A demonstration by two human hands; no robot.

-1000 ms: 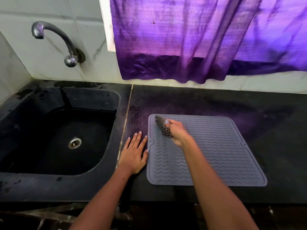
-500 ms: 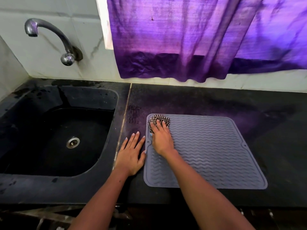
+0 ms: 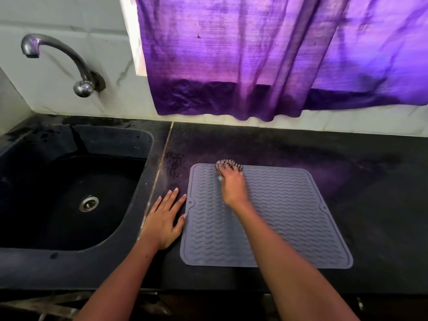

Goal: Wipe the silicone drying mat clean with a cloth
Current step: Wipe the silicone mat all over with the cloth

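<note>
Grey mat [image 3: 289, 218] flat on the black counter [image 3: 347, 158], just right of the sink [image 3: 69, 181], below the purple curtain [image 3: 254, 54]. Right hand [image 3: 232, 185] on the mat's far edge, fingers pressed over a checked cloth [image 3: 228, 165] bunched under them; blurred, so whether pinching or only pressing cannot be told. Left hand [image 3: 165, 220] flat on the counter, fingers spread and straight, thumb tip at the mat's left edge, holding nothing.

Her right hand [image 3: 232, 186], which a moment ago pressed the checked cloth [image 3: 228, 166] into the grey mat's [image 3: 289, 216] far left corner, has slid it rightward along the far edge, blurring as it goes.
</note>
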